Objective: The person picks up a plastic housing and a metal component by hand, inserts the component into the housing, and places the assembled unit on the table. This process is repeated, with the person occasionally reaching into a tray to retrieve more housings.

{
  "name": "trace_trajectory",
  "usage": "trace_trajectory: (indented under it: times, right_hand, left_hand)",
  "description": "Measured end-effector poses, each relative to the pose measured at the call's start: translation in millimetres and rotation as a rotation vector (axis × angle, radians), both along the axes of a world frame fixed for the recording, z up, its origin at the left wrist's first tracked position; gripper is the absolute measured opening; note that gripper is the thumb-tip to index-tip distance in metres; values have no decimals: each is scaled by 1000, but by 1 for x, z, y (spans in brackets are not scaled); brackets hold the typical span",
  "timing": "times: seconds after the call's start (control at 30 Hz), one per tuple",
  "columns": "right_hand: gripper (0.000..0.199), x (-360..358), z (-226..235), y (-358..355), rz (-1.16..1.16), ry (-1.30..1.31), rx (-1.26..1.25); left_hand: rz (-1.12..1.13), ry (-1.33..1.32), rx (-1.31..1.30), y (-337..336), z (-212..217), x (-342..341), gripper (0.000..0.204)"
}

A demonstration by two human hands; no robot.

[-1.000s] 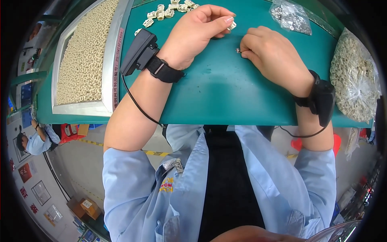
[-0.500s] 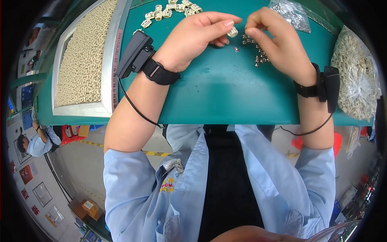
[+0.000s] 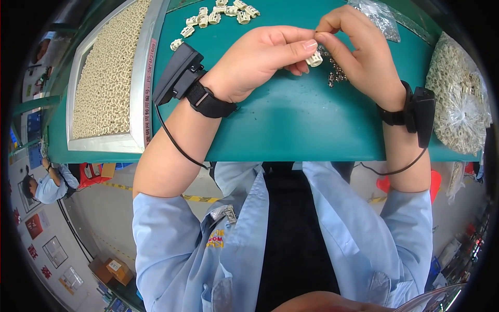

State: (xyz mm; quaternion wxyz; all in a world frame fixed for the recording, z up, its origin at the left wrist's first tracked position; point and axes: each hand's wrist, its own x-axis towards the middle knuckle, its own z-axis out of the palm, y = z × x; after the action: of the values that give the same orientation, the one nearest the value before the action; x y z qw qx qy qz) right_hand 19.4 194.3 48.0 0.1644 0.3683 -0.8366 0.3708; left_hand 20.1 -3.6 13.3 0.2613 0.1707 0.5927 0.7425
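Observation:
My left hand (image 3: 262, 58) is closed on a small cream plastic sleeve (image 3: 314, 59) with cut-outs, pinched between thumb and fingers. Right beside it, my right hand (image 3: 361, 54) has thumb and forefinger pressed together at the sleeve's upper end. Whatever sits in that pinch is too small to make out. Under and beside the right hand lies a cluster of small shiny metal pieces (image 3: 337, 76) on the green table, partly hidden by the fingers. Several similar cream sleeves (image 3: 213, 18) are scattered beyond my left hand.
A metal-framed tray (image 3: 136, 104) filled with small cream parts stands at the left. A clear bag of metal pieces (image 3: 377, 20) lies at the back right, and a bulging bag of cream parts (image 3: 460, 99) at the right edge. Black devices with cables are strapped to both wrists.
My left hand has moved right and slightly nearer with the sleeve, closing the gap to my right fingertips. It now covers the spot where one loose metal piece lay.

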Motion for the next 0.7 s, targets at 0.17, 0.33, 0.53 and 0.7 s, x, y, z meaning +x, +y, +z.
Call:
trace_trajectory:
  times: [0.17,0.33,0.53,0.7]
  right_hand:
    - [10,0,1,2,2,-2,21]
    - [11,-2,3,4,44,1,13]
    - [9,0,2,5,26,-30,-38]
    - [6,4,3,4,-42,-120,-140]
  left_hand:
    - [-84,-5,-34,-4,3,-1,38]
    - [-15,36,-42,1,2,0,35]
    - [19,35,-41,1,0,1,32]
    - [87,15,22,1,-5,-5,30]
